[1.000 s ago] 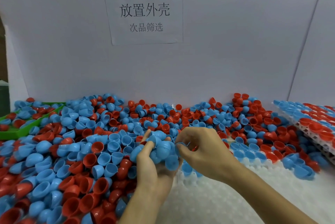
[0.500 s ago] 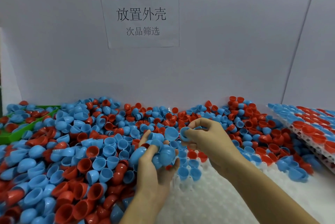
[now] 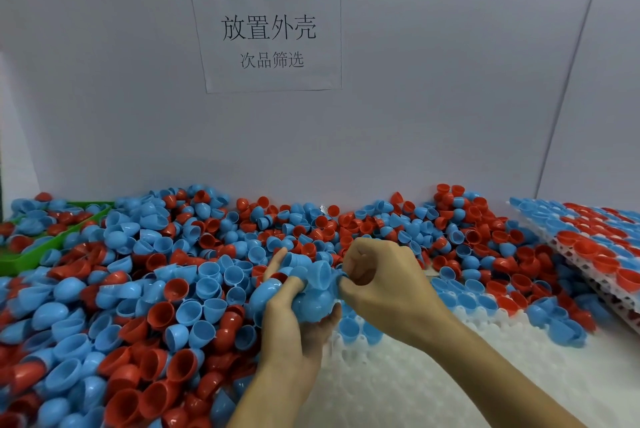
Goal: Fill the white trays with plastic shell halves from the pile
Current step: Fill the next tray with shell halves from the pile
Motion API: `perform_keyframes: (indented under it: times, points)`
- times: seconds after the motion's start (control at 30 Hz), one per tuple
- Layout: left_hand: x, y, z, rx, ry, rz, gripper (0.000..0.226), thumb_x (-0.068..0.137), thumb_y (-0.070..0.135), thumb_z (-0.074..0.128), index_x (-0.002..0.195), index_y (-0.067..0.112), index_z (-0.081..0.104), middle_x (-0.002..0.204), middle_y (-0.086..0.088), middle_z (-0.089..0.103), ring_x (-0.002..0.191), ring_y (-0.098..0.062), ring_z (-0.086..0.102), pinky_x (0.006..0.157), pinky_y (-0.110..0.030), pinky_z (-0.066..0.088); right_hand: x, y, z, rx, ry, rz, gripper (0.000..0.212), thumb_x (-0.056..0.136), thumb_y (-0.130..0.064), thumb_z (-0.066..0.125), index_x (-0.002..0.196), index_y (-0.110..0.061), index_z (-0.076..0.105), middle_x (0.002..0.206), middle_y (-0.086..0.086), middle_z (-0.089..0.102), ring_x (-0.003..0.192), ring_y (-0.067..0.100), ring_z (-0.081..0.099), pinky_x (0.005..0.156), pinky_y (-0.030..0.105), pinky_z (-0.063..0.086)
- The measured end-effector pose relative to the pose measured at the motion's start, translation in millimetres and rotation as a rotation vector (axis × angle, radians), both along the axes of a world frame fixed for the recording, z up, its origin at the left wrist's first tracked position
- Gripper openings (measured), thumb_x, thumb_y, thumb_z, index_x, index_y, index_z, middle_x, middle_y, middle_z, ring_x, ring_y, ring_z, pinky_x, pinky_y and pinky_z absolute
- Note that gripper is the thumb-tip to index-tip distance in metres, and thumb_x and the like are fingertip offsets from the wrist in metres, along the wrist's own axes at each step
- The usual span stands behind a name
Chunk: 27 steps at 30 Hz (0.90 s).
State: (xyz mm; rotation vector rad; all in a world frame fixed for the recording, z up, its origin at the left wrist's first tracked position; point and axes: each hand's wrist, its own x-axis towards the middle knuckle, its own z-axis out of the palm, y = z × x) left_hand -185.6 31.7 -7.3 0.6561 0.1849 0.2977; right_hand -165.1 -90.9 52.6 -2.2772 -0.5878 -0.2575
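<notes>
A big pile of blue and red plastic shell halves [image 3: 166,292] covers the table's left and back. My left hand [image 3: 294,327], palm up, cradles a handful of blue shell halves [image 3: 313,292] over the pile's edge. My right hand [image 3: 384,275] is curled just right of that handful, its fingertips pinching a blue shell [image 3: 337,277] at the handful's side. Below both hands lies a white tray [image 3: 433,375] with a few blue halves [image 3: 349,327] seated in its near-left sockets and blue and red ones along its far row.
A stack of filled white trays [image 3: 602,254] sits at the right, tilted against the pile. A green bin [image 3: 41,247] with shells is at the far left. A grey wall with a paper sign [image 3: 268,34] closes the back.
The right hand rose toward the back with a shell, then came back down against the handful in the left hand. The left hand stayed where it was.
</notes>
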Motion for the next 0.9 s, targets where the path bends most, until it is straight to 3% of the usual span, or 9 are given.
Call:
perform_keyframes:
  times: [0.13, 0.33, 0.43, 0.57, 0.9]
  points:
    - [-0.3, 3.0, 0.5, -0.031, 0.009, -0.008, 0.04, 0.093, 0.011, 0.055, 0.119, 0.038, 0.067, 0.112, -0.02, 0.069, 0.086, -0.033, 0.066, 0.063, -0.039, 0.057, 12.2, -19.9, 0.1, 0.007, 0.191, -0.068, 0.019, 0.084, -0.006, 0.068, 0.085, -0.022, 0.059, 0.068, 0.005, 0.072, 0.062, 0.015, 0.071, 0.058, 0.023, 0.06]
    - [0.7, 2.0, 1.5, -0.028, -0.001, -0.01, 0.04, 0.092, 0.011, 0.055, 0.121, 0.036, 0.066, 0.111, -0.021, 0.067, 0.093, -0.037, 0.062, 0.059, -0.038, 0.056, 31.1, -64.8, -13.7, -0.064, 0.339, -0.228, 0.006, 0.087, -0.012, 0.07, 0.082, -0.011, 0.067, 0.064, -0.002, 0.073, 0.064, 0.011, 0.072, 0.066, 0.03, 0.062]
    - [0.4, 2.3, 0.5, -0.021, 0.002, -0.009, 0.04, 0.093, 0.01, 0.054, 0.122, 0.036, 0.065, 0.113, -0.021, 0.067, 0.091, -0.036, 0.063, 0.06, -0.038, 0.056, 29.7, -78.3, -20.0, 0.048, 0.427, -0.245, 0.025, 0.084, -0.001, 0.071, 0.097, -0.016, 0.056, 0.067, 0.009, 0.074, 0.061, 0.018, 0.073, 0.056, 0.028, 0.059]
    - [-0.2, 2.0, 1.3, -0.023, 0.008, -0.006, 0.04, 0.093, 0.01, 0.053, 0.122, 0.036, 0.065, 0.113, -0.021, 0.067, 0.087, -0.035, 0.064, 0.058, -0.038, 0.055, 27.3, -85.5, -25.4, 0.026, 0.409, -0.209, 0.037, 0.085, 0.004, 0.067, 0.098, -0.027, 0.053, 0.075, 0.013, 0.073, 0.056, 0.023, 0.072, 0.045, 0.026, 0.054]
    - [-0.3, 1.5, 1.9, -0.022, 0.027, 0.001, 0.036, 0.094, 0.012, 0.054, 0.117, 0.036, 0.067, 0.111, -0.019, 0.069, 0.084, -0.033, 0.065, 0.057, -0.037, 0.055, 43.6, -75.0, -30.9, -0.222, 0.293, -0.108, 0.012, 0.092, -0.012, 0.067, 0.1, -0.021, 0.066, 0.082, 0.003, 0.07, 0.056, 0.013, 0.072, 0.049, 0.022, 0.056]
